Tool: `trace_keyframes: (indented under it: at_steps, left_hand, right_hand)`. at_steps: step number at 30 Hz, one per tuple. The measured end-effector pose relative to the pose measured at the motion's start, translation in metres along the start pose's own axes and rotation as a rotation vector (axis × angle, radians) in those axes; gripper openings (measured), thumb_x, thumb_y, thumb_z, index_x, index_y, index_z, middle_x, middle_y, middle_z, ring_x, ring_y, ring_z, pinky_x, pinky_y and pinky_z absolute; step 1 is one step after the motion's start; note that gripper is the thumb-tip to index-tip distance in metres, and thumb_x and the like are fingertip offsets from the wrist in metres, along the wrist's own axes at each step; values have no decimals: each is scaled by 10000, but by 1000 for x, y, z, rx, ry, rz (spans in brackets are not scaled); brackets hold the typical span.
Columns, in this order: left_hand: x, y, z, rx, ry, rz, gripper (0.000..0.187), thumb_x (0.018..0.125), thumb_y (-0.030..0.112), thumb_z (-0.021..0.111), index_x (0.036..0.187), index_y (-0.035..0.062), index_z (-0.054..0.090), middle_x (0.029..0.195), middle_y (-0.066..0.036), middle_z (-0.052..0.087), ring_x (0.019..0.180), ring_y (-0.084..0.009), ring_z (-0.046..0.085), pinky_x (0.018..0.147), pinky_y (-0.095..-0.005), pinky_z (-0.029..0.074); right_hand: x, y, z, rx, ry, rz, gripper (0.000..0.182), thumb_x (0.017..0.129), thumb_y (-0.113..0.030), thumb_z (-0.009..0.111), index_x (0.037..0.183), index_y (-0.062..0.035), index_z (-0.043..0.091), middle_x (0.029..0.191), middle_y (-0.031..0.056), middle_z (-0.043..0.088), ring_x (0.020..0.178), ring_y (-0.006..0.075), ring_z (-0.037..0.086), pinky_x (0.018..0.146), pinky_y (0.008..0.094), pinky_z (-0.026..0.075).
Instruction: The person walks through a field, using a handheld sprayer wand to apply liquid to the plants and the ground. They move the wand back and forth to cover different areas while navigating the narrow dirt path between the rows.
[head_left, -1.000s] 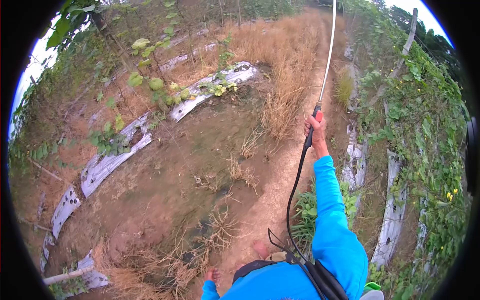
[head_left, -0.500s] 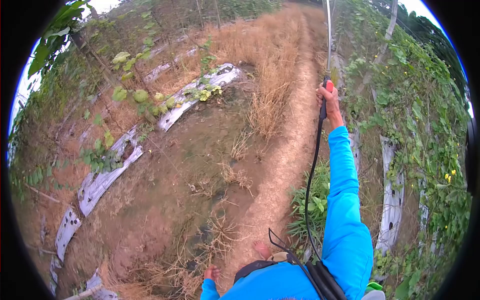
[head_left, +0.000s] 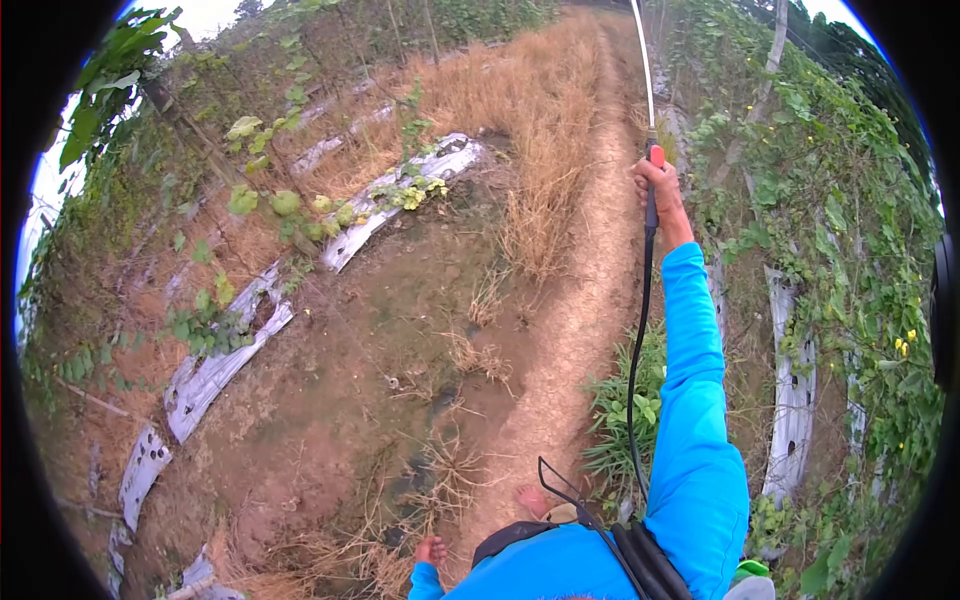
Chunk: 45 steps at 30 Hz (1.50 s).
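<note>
My right hand (head_left: 657,186) is wrapped round the black handle of a spray wand (head_left: 649,90), out in front at the end of my stretched arm. A red part (head_left: 656,156) shows at the top of the handle. The thin metal tube rises to the top edge of the view. From the handle's lower end a black hose (head_left: 634,380) curves down to my side. Low in the view, my left hand (head_left: 431,550) hangs beside my body with its fingers curled; whether anything is inside them is too small to tell.
A dirt path (head_left: 565,340) runs ahead, with dry grass (head_left: 550,200) on its left. Strips of plastic sheeting (head_left: 225,375) lie on the left soil. Climbing vines (head_left: 850,250) line the right side, near a pale strip (head_left: 792,400) and a leafy clump (head_left: 625,415).
The wand's upper end has swung to the left, still in my right hand. My left hand has shifted slightly right and down in the view.
</note>
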<state>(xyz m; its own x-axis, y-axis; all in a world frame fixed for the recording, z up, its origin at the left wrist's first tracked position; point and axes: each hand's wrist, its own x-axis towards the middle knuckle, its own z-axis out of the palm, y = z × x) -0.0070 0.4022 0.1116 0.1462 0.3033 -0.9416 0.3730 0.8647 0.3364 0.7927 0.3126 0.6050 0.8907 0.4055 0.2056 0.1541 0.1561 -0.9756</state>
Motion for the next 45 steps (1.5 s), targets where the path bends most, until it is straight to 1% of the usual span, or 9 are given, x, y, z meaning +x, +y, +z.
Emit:
trace_keyframes:
  at_steps: [2,5,8,17,23,27,29,43,45]
  left_hand:
    - [0,-2,-5,-3,-36,47,380,834,451,567,984,104,610,775,-75,640,613,-234,609,519,-417,450]
    - [2,-5,-11,-13,-43,32,386,829,461,570,970,104,614,772,-70,643,612,-231,610,524,-419,457]
    - [-2,-4,-13,-26,-29,20,381,827,454,572,972,105,612,767,-69,647,599,-225,607,514,-416,456]
    - [2,-3,-19,-117,-64,16,365,838,445,571,977,109,603,750,-66,646,564,-209,599,472,-372,444]
    - [-14,-3,-16,-53,-24,90,383,843,465,564,980,109,605,750,-61,647,563,-208,602,473,-379,451]
    - [-16,-3,-19,-55,-41,41,384,853,466,553,978,108,608,752,-64,652,565,-207,604,477,-386,464]
    - [-18,-3,-17,-35,-13,58,376,863,460,540,975,108,610,751,-64,657,564,-205,606,479,-386,474]
    - [-5,-27,-17,-93,-88,41,368,881,452,536,965,104,623,748,-61,665,578,-217,621,481,-392,477]
    - [-2,-32,-19,-115,-116,36,379,892,461,535,963,101,632,765,-71,679,600,-237,638,496,-402,495]
  right_hand:
    - [4,-4,2,21,0,-1,154,767,-176,665,778,-78,545,574,-32,489,445,56,464,401,214,360]
    - [11,-13,8,-333,319,-175,226,709,-245,695,729,-58,570,596,-11,509,499,91,472,474,269,369]
    - [17,-15,9,-375,301,-159,247,761,-290,698,813,-63,616,617,-25,520,523,76,475,482,251,372]
    - [-4,-35,33,-584,476,-330,282,735,-318,707,766,-58,605,622,-20,510,549,91,458,523,282,362]
    - [-4,-17,24,-41,42,-93,215,757,-238,703,797,-70,575,606,-31,492,475,49,418,440,235,337]
    - [-4,-12,19,-62,41,-86,229,718,-264,700,737,-70,581,603,-13,521,485,92,480,472,276,377]
    - [-1,-6,17,-318,225,-240,211,754,-229,704,783,-70,568,609,-36,501,471,57,435,428,240,338]
    - [-118,45,18,-385,289,-83,235,701,-241,708,740,-49,577,598,-4,513,534,101,480,525,281,394]
    - [-139,58,17,-623,396,-229,240,695,-221,710,750,-41,562,620,1,518,560,119,466,556,293,405]
